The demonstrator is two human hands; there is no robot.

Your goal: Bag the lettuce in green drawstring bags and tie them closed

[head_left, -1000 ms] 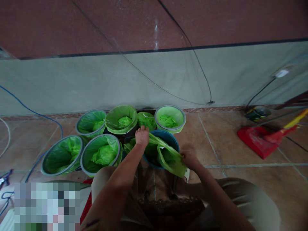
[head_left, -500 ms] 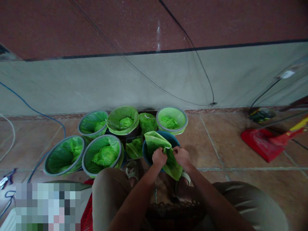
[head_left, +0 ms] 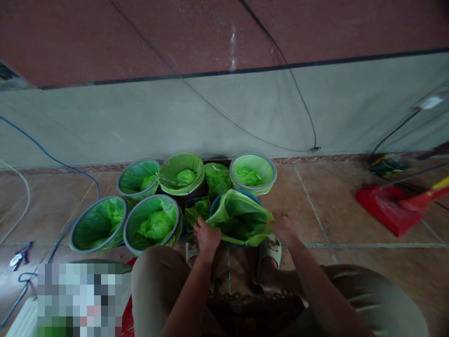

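Note:
A green plastic bag is spread wide over a round blue bin on the floor between my feet. My left hand pinches the bag's left edge. At its right edge, my right hand grips the plastic; the fingers are slightly blurred. The bag's mouth gapes towards me and hides most of the bin. Just left of it, a small square bin holds more green plastic, partly behind my left hand.
Several bins with green liners stand left and behind, among them a grey-rimmed bin and a bin by the wall. A red dustpan lies on the right. A blue cable runs along the left floor.
My hands have moved apart, left and right, pulling the bag's mouth wide open. Before, they were close together and the bag hung folded over the blue bin.

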